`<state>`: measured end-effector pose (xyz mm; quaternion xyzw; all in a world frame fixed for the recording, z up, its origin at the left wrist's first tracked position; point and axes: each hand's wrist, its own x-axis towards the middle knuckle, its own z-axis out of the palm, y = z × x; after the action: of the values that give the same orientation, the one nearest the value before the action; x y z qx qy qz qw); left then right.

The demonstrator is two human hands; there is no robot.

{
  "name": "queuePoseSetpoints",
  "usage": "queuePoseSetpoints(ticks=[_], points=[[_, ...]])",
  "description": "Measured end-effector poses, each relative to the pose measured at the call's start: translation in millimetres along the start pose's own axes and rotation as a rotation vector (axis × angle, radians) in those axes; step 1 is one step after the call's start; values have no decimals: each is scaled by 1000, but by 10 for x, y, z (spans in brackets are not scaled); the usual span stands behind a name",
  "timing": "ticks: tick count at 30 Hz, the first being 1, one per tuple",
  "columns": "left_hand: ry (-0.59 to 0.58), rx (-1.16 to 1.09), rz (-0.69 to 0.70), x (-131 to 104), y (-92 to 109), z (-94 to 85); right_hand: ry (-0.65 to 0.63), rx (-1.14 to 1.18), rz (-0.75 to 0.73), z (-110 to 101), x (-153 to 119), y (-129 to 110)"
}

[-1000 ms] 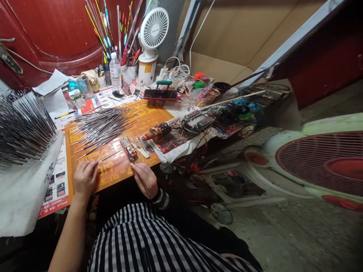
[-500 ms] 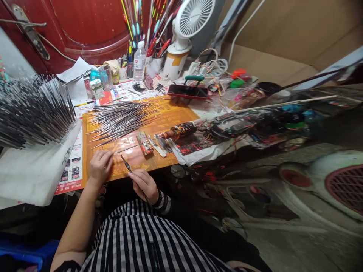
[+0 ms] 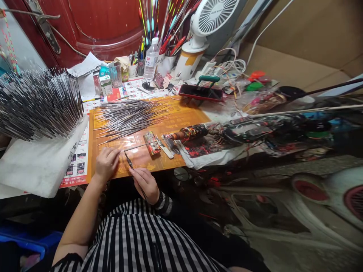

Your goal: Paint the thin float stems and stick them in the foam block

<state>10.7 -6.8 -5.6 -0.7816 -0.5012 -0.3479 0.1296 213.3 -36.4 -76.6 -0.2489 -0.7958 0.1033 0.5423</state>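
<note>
My left hand (image 3: 107, 163), at the table's front edge, pinches the near end of a thin dark rod (image 3: 138, 146). The rod's far end reaches a tool with a brown and paint-spattered body (image 3: 190, 132). In my right hand (image 3: 146, 184) is a slim dark pen-like tool (image 3: 128, 160), its tip pointing up close to the rod near my left fingertips. Whether tip and rod touch I cannot tell. Beyond my hands, a pile of thin dark rods (image 3: 127, 117) lies on the orange board (image 3: 181, 113). A paint-stained block (image 3: 152, 143) sits under or beside the rod.
Dense upright rods (image 3: 39, 105) stand in a white foam block (image 3: 42, 162) at the left. Behind are a water bottle (image 3: 151, 60), a white fan (image 3: 217, 15) and a phone (image 3: 200, 92) on a stand. Paint-stained clutter and a white cloth (image 3: 204, 160) lie at the right.
The view has shifted, so the table things appear further right. Both hands keep their holds, and the pen-like tool's tip still points up near the rod.
</note>
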Motion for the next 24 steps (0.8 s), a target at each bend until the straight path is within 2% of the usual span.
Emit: queuePoseSetpoints(ticks=[24], points=[[-2, 14, 1, -12, -10, 17, -27, -17, 21, -26, 51, -50]])
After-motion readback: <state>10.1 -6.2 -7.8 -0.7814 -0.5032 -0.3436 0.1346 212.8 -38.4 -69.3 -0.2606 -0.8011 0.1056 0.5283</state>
